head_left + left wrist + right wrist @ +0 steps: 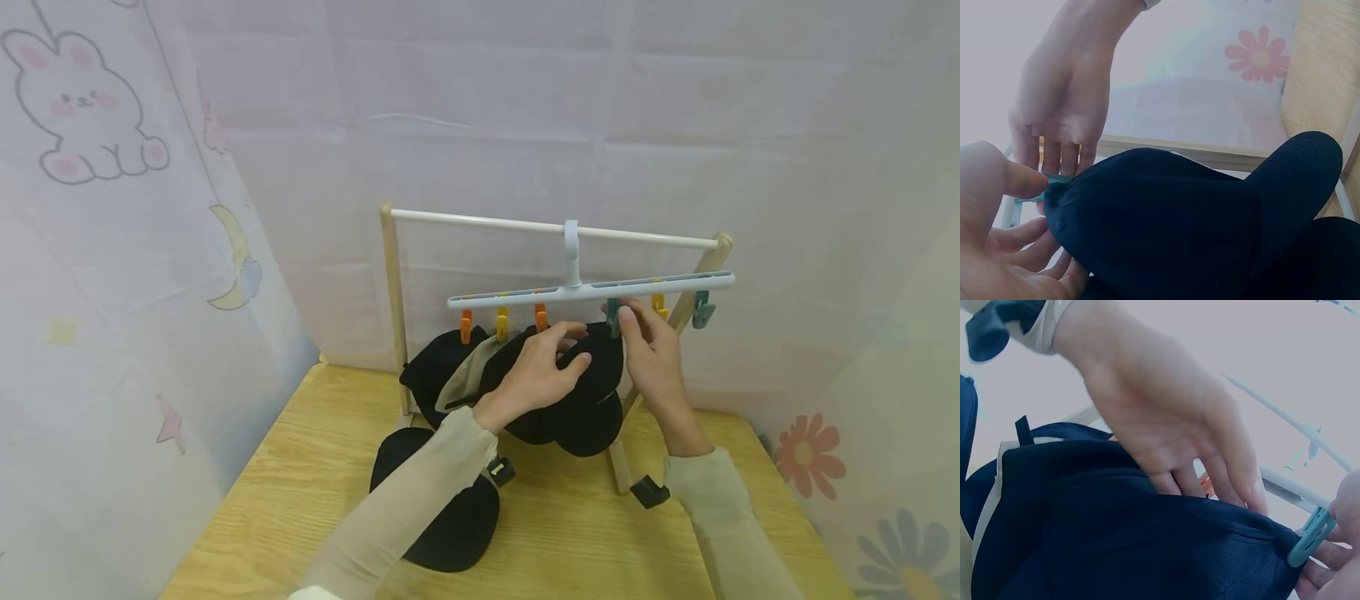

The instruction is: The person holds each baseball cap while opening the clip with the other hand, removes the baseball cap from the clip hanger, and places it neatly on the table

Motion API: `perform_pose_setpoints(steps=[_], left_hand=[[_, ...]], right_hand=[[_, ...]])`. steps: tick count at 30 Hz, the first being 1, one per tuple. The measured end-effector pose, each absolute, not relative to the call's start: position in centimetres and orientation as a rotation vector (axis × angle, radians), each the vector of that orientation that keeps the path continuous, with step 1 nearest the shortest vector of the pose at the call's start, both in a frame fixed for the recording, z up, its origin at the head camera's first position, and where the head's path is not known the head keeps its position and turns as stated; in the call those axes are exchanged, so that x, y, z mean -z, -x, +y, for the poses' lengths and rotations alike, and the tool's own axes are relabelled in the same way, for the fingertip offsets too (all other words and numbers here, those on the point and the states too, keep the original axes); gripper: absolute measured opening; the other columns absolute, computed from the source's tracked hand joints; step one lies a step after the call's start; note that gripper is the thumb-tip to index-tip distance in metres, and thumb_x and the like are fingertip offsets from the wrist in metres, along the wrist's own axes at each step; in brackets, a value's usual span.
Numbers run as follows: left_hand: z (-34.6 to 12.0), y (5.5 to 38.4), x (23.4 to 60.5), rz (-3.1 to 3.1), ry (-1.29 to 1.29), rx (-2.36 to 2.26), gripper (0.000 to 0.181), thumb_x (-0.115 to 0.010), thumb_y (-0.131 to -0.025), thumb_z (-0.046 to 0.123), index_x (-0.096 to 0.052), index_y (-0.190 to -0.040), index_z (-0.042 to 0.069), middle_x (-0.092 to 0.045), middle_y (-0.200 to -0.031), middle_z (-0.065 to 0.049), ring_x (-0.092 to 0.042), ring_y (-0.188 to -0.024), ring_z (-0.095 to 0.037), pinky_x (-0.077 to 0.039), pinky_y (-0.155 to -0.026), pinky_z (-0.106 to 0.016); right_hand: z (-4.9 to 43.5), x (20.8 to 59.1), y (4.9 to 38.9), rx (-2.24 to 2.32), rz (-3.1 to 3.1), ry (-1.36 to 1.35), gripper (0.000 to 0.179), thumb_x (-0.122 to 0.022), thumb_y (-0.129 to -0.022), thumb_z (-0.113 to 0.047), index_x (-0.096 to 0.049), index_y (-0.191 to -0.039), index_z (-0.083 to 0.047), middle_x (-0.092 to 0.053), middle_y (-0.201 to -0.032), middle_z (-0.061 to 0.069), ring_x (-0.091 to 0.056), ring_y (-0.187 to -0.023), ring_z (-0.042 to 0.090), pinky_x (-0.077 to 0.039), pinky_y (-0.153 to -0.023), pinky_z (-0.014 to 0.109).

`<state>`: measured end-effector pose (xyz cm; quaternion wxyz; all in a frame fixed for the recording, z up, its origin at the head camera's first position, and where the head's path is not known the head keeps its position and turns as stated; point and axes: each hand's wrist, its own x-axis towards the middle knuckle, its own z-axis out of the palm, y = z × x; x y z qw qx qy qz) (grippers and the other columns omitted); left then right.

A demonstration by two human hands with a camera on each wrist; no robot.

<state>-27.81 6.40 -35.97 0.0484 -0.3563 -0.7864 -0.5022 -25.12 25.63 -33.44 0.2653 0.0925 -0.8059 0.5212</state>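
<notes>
In the head view, my right hand (pixel 654 354) pinches a green clip (pixel 612 317) under the white hanger (pixel 592 291). The clip (pixel 1312 537) sits on the edge of a black cap (pixel 1166 550), as the right wrist view shows. My left hand (pixel 536 375) is beside that cap, thumb and fingers spread. Seen from the right wrist, the left hand's (pixel 1172 419) fingertips disappear behind the cap's upper edge. Left of it, several more caps hang in a row, black ones and a beige one (pixel 468 375), below orange (pixel 466 327) and yellow (pixel 502 323) clips.
The hanger hooks over the white rod (pixel 480 221) of a wooden-sided rack (pixel 394 308). To the right on the hanger are a yellow clip (pixel 659 302) and another green clip (pixel 703 310). Another black cap (pixel 457 525) lies on the wooden table (pixel 277 508), partly under my left sleeve.
</notes>
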Motion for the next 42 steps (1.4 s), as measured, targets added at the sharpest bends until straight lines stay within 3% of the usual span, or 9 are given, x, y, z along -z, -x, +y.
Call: perform_pose_setpoints(steps=[8,15,22,26,30,42], left_hand=[[7.3,28.5,36.2,-2.384,1.082,1.537,0.045,-0.060,-0.109,0.022,-0.054,-0.152,0.008,-0.061,-0.153,-0.009,-0.060,-0.139,-0.023,-0.050,-0.114,-0.031],[7.9,28.6,36.3,-2.419,1.036,1.559,0.042,-0.057,-0.111,0.021,-0.058,-0.151,0.008,-0.063,-0.151,-0.011,-0.063,-0.136,-0.024,-0.054,-0.111,-0.036],[8.2,28.4,36.4,-2.432,1.013,1.555,0.039,-0.055,-0.113,0.020,-0.061,-0.148,0.006,-0.066,-0.148,-0.013,-0.066,-0.132,-0.024,-0.055,-0.109,-0.034],[8.3,28.5,36.4,-2.422,1.009,1.549,0.038,-0.054,-0.113,0.019,-0.061,-0.148,0.006,-0.065,-0.149,-0.013,-0.066,-0.133,-0.024,-0.055,-0.109,-0.036],[8.3,28.7,36.3,-2.420,1.002,1.555,0.037,-0.055,-0.112,0.019,-0.062,-0.146,0.006,-0.066,-0.148,-0.013,-0.067,-0.132,-0.024,-0.055,-0.108,-0.035],[8.2,28.7,36.5,-2.426,1.002,1.583,0.038,-0.056,-0.112,0.020,-0.062,-0.147,0.007,-0.065,-0.148,-0.013,-0.067,-0.131,-0.024,-0.056,-0.108,-0.036]], right_hand=[[25.7,33.2,25.5,-1.503,-2.185,-0.314,0.049,-0.047,-0.116,-0.034,-0.059,-0.147,0.002,-0.071,-0.133,0.014,-0.058,-0.132,0.008,-0.042,-0.115,0.021],[25.5,32.8,25.6,-1.511,-2.213,-0.329,0.050,-0.045,-0.116,-0.035,-0.059,-0.147,0.002,-0.068,-0.137,0.019,-0.056,-0.132,0.005,-0.041,-0.119,0.028],[25.5,32.9,25.7,-1.600,-2.168,-0.329,0.051,-0.046,-0.116,-0.034,-0.058,-0.145,0.005,-0.071,-0.125,-0.004,-0.061,-0.122,0.008,-0.042,-0.109,0.013],[25.5,32.8,25.8,-1.660,-2.138,-0.316,0.051,-0.049,-0.115,-0.034,-0.058,-0.143,0.008,-0.072,-0.118,-0.010,-0.060,-0.122,0.010,-0.035,-0.124,0.035],[25.6,32.6,25.9,-1.715,-2.135,-0.295,0.052,-0.051,-0.114,-0.035,-0.057,-0.143,0.009,-0.071,-0.116,-0.011,-0.056,-0.127,0.009,-0.022,-0.129,0.059],[25.6,32.6,26.2,-1.830,-2.062,-0.214,0.053,-0.059,-0.111,-0.034,-0.061,-0.144,0.008,-0.075,-0.107,-0.014,-0.059,-0.122,0.008,-0.018,-0.131,0.057]])
